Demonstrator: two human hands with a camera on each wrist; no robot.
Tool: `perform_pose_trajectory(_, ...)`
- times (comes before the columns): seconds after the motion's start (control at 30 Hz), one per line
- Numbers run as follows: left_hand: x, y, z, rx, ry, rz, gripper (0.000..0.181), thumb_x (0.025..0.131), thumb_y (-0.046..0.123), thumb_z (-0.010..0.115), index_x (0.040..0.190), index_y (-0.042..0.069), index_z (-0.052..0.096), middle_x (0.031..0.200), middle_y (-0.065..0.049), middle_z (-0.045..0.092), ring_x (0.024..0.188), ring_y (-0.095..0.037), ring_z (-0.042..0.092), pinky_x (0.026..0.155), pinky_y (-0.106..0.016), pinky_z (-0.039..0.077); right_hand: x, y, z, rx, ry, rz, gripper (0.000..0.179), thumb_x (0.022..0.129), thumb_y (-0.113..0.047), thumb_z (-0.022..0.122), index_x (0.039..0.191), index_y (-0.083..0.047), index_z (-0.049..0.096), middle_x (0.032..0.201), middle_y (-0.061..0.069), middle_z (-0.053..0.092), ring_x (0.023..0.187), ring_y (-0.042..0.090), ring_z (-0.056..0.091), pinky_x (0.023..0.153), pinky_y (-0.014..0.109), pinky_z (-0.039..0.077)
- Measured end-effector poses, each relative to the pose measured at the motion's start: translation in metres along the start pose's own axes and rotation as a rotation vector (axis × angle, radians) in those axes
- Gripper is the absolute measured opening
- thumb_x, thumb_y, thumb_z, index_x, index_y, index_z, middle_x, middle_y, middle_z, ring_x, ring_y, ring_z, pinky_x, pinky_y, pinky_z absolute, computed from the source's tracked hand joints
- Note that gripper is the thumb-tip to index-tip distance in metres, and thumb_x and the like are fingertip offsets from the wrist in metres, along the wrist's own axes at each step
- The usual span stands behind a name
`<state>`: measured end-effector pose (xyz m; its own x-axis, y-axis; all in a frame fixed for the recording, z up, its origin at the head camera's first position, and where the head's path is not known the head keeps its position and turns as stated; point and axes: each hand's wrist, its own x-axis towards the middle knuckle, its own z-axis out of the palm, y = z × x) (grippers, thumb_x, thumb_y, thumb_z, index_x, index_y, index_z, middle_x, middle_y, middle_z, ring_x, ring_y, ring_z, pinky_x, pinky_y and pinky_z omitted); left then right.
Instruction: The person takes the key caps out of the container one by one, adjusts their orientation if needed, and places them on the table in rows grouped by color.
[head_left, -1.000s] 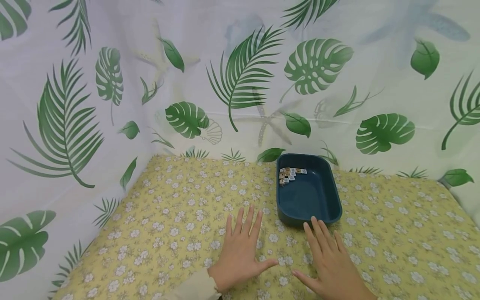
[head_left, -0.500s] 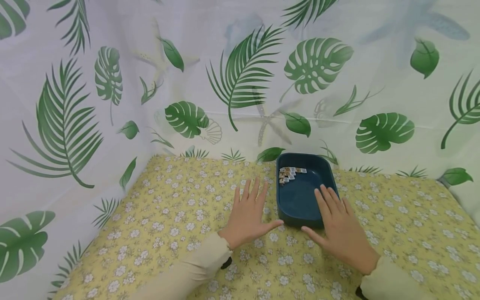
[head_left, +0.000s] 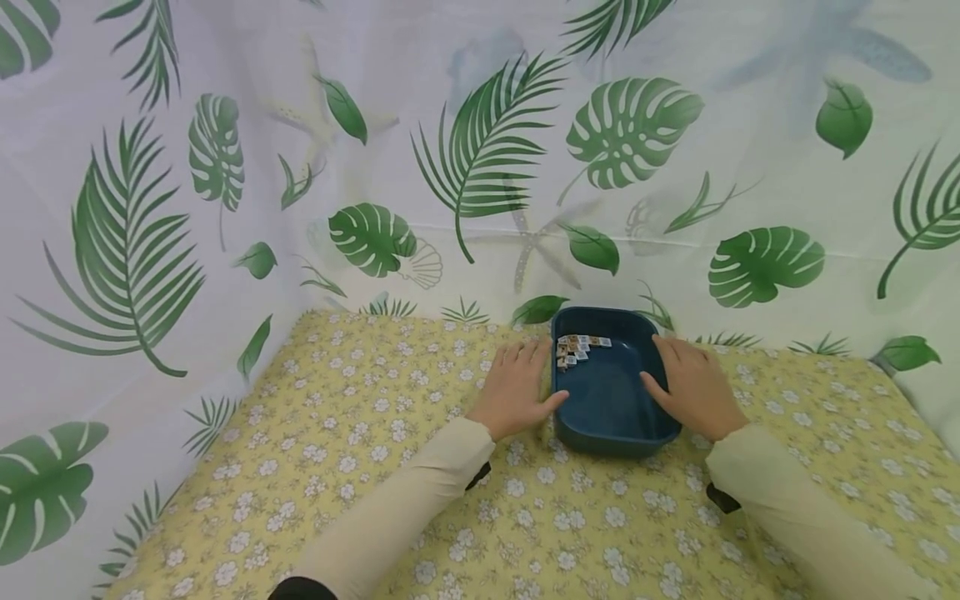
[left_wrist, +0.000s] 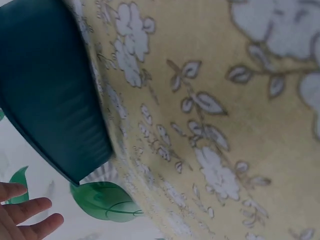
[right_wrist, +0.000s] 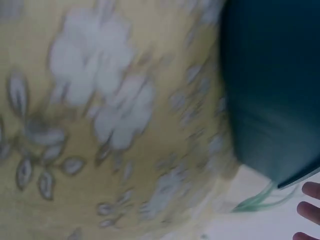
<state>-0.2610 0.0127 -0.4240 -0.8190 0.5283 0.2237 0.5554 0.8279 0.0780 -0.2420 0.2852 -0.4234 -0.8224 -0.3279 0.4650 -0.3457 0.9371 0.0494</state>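
Observation:
A dark blue rectangular plastic bin (head_left: 611,396) stands on the flowered cloth, and several small white and brown tiles (head_left: 574,348) lie in its far left corner. My left hand (head_left: 512,390) is at the bin's left side, thumb toward the rim. On the opposite side is my right hand (head_left: 693,387), its thumb reaching over the right rim. In the left wrist view, loosely extended fingers (left_wrist: 35,206) appear apart from the bin wall (left_wrist: 50,85). The right wrist view shows fingertips (right_wrist: 310,212) close to the bin's edge (right_wrist: 272,90); contact cannot be told.
A yellow cloth with white flowers (head_left: 375,433) covers the table. White curtains printed with green leaves (head_left: 480,158) rise behind the bin and along the left side. The bin stands near the back curtain.
Both hands have moved forward from in front of the bin to its left and right sides, their fingers less spread. The bin and tiles have stayed in place.

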Motion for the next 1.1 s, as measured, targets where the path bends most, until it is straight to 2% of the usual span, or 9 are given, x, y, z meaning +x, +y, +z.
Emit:
perform_pose_trajectory(0.13, 0.008, 0.001, 0.006, 0.027, -0.018, -0.015, 0.074, 0.094, 0.058, 0.041, 0.15, 0.013, 0.023, 0.15, -0.007, 0.036, 0.136, -0.024, 0.038, 0.114, -0.045, 0.027, 0.0, 0.011, 0.007, -0.008, -0.107, 0.067, 0.059, 0.089, -0.028, 0.061, 0.132, 0.01, 0.045, 0.122, 0.032, 0.055, 0.11, 0.045, 0.054, 0.089, 0.061, 0.041)
perform_pose_trajectory(0.23, 0.01, 0.001, 0.009, 0.036, -0.034, -0.019, 0.074, 0.094, 0.058, 0.041, 0.15, 0.013, 0.024, 0.149, -0.007, 0.036, 0.135, -0.024, 0.039, 0.115, -0.045, 0.026, -0.001, 0.016, 0.007, -0.016, -0.168, 0.087, 0.059, 0.091, -0.03, 0.058, 0.133, 0.009, 0.045, 0.122, 0.032, 0.055, 0.11, 0.046, 0.053, 0.088, 0.062, 0.04)
perform_pose_trajectory(0.47, 0.01, 0.001, 0.012, 0.02, -0.062, -0.015, 0.071, 0.095, 0.056, 0.041, 0.15, 0.013, 0.025, 0.147, -0.008, 0.039, 0.133, -0.024, 0.041, 0.114, -0.046, 0.027, -0.005, 0.026, 0.004, -0.06, -0.228, 0.076, 0.045, 0.092, -0.032, 0.053, 0.114, 0.007, 0.06, 0.111, 0.027, 0.061, 0.105, 0.043, 0.054, 0.084, 0.06, 0.041)
perform_pose_trajectory(0.6, 0.008, 0.0, 0.014, 0.028, -0.063, -0.016, 0.07, 0.096, 0.055, 0.039, 0.149, 0.012, 0.025, 0.146, -0.007, 0.041, 0.131, -0.024, 0.042, 0.114, -0.044, 0.028, -0.004, 0.029, 0.006, -0.035, -0.231, 0.047, 0.042, 0.093, -0.03, 0.051, 0.113, 0.006, 0.061, 0.112, 0.026, 0.062, 0.105, 0.042, 0.055, 0.085, 0.06, 0.042)
perform_pose_trajectory(0.83, 0.01, 0.0, 0.014, 0.041, -0.064, -0.008, 0.07, 0.096, 0.055, 0.039, 0.149, 0.013, 0.025, 0.145, -0.007, 0.042, 0.13, -0.024, 0.043, 0.112, -0.043, 0.03, -0.004, 0.032, 0.009, -0.044, -0.172, 0.011, 0.034, 0.091, -0.024, 0.051, 0.108, 0.004, 0.061, 0.105, 0.023, 0.064, 0.097, 0.039, 0.057, 0.083, 0.057, 0.043)
perform_pose_trajectory(0.97, 0.019, -0.001, 0.008, 0.078, -0.043, 0.015, 0.069, 0.094, 0.055, 0.044, 0.147, 0.013, 0.03, 0.141, -0.007, 0.046, 0.127, -0.023, 0.046, 0.109, -0.039, 0.035, -0.003, 0.031, 0.011, -0.06, -0.148, 0.004, 0.03, 0.089, -0.023, 0.053, 0.102, 0.003, 0.061, 0.098, 0.021, 0.064, 0.091, 0.038, 0.057, 0.078, 0.055, 0.044)
perform_pose_trajectory(1.1, 0.036, -0.001, -0.009, 0.113, -0.025, 0.069, 0.065, 0.091, 0.052, 0.051, 0.142, 0.012, 0.04, 0.134, -0.006, 0.052, 0.123, -0.022, 0.05, 0.105, -0.036, 0.04, -0.004, 0.031, 0.012, -0.069, -0.144, 0.004, 0.029, 0.088, -0.023, 0.054, 0.101, 0.003, 0.061, 0.096, 0.021, 0.064, 0.09, 0.037, 0.057, 0.078, 0.054, 0.044)
